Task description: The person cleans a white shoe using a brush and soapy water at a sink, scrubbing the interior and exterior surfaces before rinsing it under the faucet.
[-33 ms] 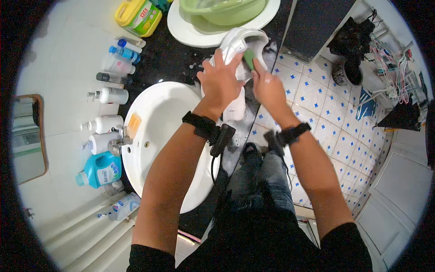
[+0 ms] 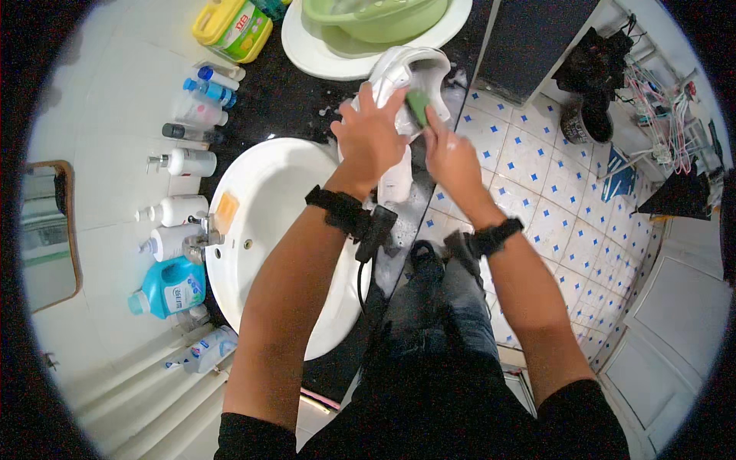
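A white shoe (image 2: pixel 389 74) lies on the wet black counter, its opening facing up and toward the right. My left hand (image 2: pixel 369 134) presses on its side with fingers spread and holds it down. In my right hand (image 2: pixel 454 157) is a green brush (image 2: pixel 418 106), its head inside the shoe's opening. The bristles are hidden. Below my left hand a white, rounded piece (image 2: pixel 395 182) shows; I cannot tell whether it is part of the same shoe. White suds (image 2: pixel 414 218) lie along the counter edge.
A white sink (image 2: pixel 264 230) with an orange soap bar (image 2: pixel 226 212) is at the left. Beyond the shoe, a green basin (image 2: pixel 383 23) sits in a second white sink (image 2: pixel 307 57). Several bottles line the wall, among them a blue jug (image 2: pixel 172 287). Tiled floor (image 2: pixel 529 165) lies right.
The brush and my right hand have shifted slightly left inside the shoe. The shoe and my left hand have moved a little left too.
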A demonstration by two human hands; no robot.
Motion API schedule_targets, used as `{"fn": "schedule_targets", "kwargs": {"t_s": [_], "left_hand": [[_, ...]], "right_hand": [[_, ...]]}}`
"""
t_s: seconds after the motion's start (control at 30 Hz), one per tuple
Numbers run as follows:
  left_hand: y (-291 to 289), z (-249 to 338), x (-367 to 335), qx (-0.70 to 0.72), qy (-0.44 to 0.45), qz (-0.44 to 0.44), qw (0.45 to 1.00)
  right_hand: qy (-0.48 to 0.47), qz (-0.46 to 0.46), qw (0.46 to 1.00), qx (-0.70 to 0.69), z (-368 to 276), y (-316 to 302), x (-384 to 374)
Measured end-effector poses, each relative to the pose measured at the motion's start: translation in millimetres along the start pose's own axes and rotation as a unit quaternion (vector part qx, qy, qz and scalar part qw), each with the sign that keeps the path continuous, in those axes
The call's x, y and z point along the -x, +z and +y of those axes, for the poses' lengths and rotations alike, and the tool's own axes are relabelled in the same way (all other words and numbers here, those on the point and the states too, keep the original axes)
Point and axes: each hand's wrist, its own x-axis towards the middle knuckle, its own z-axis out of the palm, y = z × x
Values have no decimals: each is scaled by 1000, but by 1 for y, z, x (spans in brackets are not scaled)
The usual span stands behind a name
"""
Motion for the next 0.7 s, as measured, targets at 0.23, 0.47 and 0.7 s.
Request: {"fn": "schedule_targets", "kwargs": {"t_s": [0.23, 0.47, 0.7], "left_hand": [[-3, 5, -2, -4, -51, -67, 996], [7, 23, 2, -73, -65, -30, 995], [6, 36, 2, -114, -64, -40, 991]], "right_hand": [[-5, -44, 999, -18, -13, -13, -1], [39, -41, 996, -67, -22, -10, 22], [53, -137, 989, -31, -20, -26, 12]]}}
